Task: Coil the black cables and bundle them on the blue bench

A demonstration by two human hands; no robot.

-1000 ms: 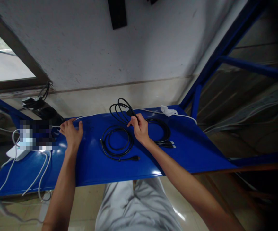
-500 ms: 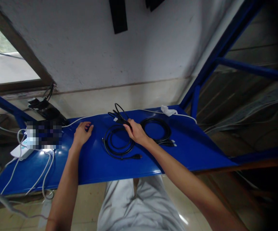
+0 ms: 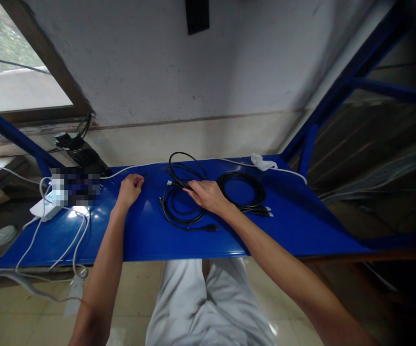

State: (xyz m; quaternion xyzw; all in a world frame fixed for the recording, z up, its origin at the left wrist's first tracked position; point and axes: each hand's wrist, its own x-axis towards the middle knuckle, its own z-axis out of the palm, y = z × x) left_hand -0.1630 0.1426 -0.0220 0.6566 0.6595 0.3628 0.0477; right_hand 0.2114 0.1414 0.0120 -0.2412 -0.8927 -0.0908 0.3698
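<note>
My right hand [image 3: 206,194] is closed round part of a black cable [image 3: 183,154], whose loops rise behind and left of the fingers. Under and left of that hand, a coiled black cable [image 3: 174,220] lies on the blue table [image 3: 146,240], its dark plug at the front. Another black coil [image 3: 263,190], with light-tipped connectors, lies to the right. My left hand [image 3: 130,189] rests over the table left of the cables, fingers curled together; whether anything small is between them cannot be made out.
A white power strip [image 3: 45,206] with white cords lies at the left, beside a dark bottle [image 3: 85,154]. Crumpled white plastic [image 3: 263,162] sits at the back right. Blue frame bars [image 3: 309,149] rise at both sides.
The fingers of my left hand have curled closer together. The cable loops in my right hand have spread wider. The whole view has shifted slightly.
</note>
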